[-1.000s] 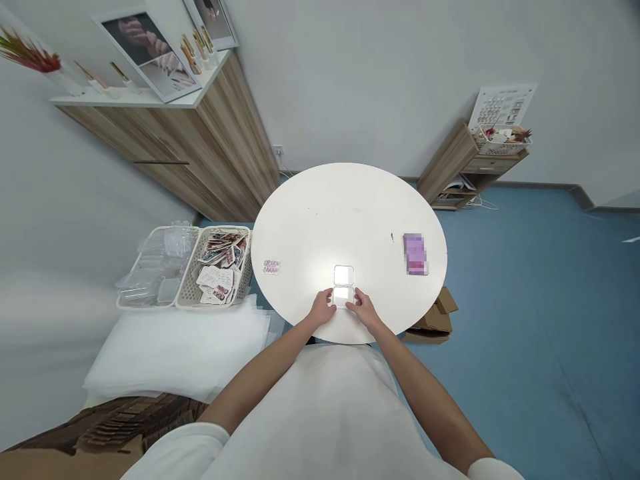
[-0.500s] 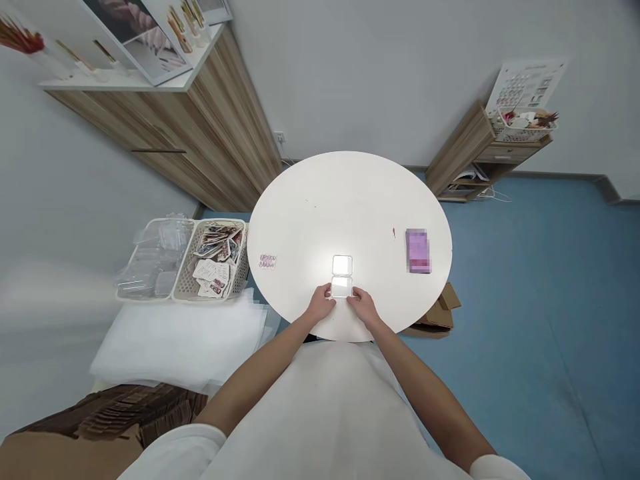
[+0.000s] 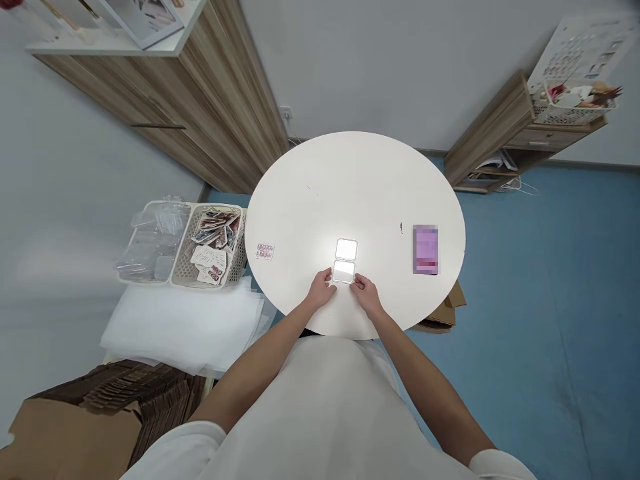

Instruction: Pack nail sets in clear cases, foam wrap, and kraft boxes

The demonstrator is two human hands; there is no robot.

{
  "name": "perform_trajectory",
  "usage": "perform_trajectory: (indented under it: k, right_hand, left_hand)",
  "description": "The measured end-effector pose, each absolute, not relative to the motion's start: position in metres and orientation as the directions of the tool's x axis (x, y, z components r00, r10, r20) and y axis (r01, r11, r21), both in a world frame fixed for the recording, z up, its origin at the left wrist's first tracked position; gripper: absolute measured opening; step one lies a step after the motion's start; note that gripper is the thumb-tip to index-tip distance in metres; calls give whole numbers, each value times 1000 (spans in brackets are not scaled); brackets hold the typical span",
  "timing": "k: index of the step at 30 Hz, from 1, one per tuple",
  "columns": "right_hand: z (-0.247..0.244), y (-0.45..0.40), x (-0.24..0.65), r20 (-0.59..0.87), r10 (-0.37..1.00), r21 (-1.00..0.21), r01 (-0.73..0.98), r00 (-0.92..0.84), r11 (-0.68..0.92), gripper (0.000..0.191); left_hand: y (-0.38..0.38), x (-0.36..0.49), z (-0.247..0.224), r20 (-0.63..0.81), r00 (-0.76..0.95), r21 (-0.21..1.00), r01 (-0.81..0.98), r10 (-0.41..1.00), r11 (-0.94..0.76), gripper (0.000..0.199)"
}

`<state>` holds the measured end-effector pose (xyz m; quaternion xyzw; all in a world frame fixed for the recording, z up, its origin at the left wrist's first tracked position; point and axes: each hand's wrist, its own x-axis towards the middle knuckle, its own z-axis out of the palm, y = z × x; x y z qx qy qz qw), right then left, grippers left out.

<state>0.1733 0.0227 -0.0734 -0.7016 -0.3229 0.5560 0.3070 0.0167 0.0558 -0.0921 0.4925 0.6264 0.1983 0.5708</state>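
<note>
A small clear plastic case [image 3: 345,271] lies unfolded on the white table [image 3: 360,180], its two square halves joined by a hinge in the middle. Bright ceiling light reflects off the far half. My left hand [image 3: 321,291] grips the near half at its left edge, fingers bent and thumb toward the front. At the near right corner my right hand [image 3: 367,295] holds the same half. Left of the case lies a flat card with pink nail-like pieces [image 3: 265,251]. A purple pixelated packet or box [image 3: 425,249] rests at the right.
Two white baskets stand off the table's left side: one holds clear plastic cases [image 3: 155,247], the other printed cards [image 3: 215,243]. White sheets [image 3: 185,323] and folded cardboard [image 3: 75,427] lie nearer. A wooden cabinet [image 3: 220,100] and shelf unit [image 3: 495,143] stand behind.
The view has shifted slightly. Both hands remain at the near half of the unfolded case, which still lies on the table.
</note>
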Motion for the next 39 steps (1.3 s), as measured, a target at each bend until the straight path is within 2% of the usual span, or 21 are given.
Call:
perform_trajectory:
  k: [4, 7, 11, 14, 16, 18, 20, 26, 31, 39]
  right_hand:
    - [-78, 17, 174, -585, 781, -785, 88, 221, -613, 53]
    - [-79, 11, 173, -556, 774, -779, 136, 301, -612, 58]
    - [-68, 8, 157, -321, 830, -814, 316, 456, -488, 63]
    - [-58, 19, 125, -158, 912, -821, 463, 378, -334, 61]
    - [-54, 33, 96, -131, 960, -820, 517, 247, -244, 60]
    - [-55, 52, 66, -149, 983, -815, 550, 111, -186, 58]
    - [-58, 71, 39, -195, 981, -798, 581, 1, -159, 57]
    - [-75, 120, -15, -315, 942, -694, 704, -114, -147, 58]
    - [-85, 143, -39, -359, 932, -601, 776, -45, -194, 67]
    - [-93, 154, -55, -379, 925, -462, 857, 41, -228, 58]
  left_hand:
    - [50, 8, -92, -519, 157, 817, 381, 840, 434, 57]
    - [45, -7, -89, -507, 179, 825, 386, 843, 414, 56]
    - [45, -50, -82, -406, 186, 844, 452, 895, 290, 51]
    - [61, -99, -73, -270, 130, 793, 592, 954, 144, 44]
    - [80, -133, -67, -204, 100, 718, 692, 974, 79, 42]
    - [101, -164, -61, -203, 91, 627, 777, 975, 59, 44]
    - [123, -186, -57, -267, 107, 551, 832, 958, 60, 48]
    - [165, -198, -60, -370, 177, 415, 910, 912, -8, 64]
    - [178, -189, -73, -443, 181, 430, 902, 878, 31, 75]
    - [177, -192, -85, -382, 228, 514, 858, 895, 1, 62]
